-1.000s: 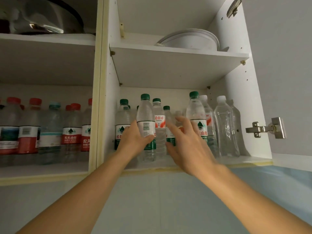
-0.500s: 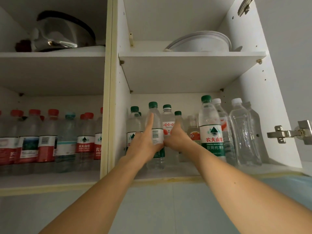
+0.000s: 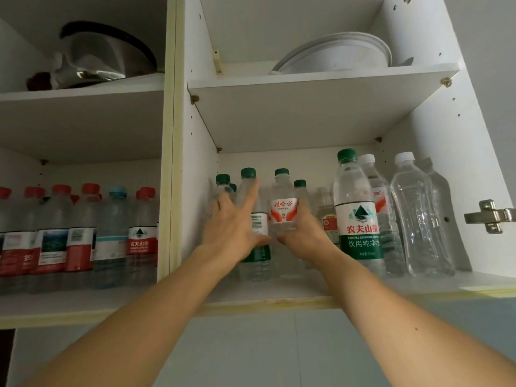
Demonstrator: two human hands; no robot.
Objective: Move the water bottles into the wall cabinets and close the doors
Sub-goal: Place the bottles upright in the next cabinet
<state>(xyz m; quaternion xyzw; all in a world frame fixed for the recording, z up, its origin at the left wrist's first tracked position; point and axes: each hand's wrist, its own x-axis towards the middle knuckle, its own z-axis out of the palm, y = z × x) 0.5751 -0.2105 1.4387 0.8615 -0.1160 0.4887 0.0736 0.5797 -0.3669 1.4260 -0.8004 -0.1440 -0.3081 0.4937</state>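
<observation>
Leftmost red-capped bottle (image 3: 4,233) cut by edge, hinge (image 3: 491,216) cropped right, rear bottles (image 3: 324,208) blurred

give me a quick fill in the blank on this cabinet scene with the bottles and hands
1. The right hand grips a small bottle whose cap is ____.
2. The left hand presses on a bottle with its fingers ____.
3. The caps of the bottles in the left compartment are mostly ____.
4. On the upper shelf of the right compartment lies a stack of white ____.

Missing words: green; spread; red; plates
</observation>
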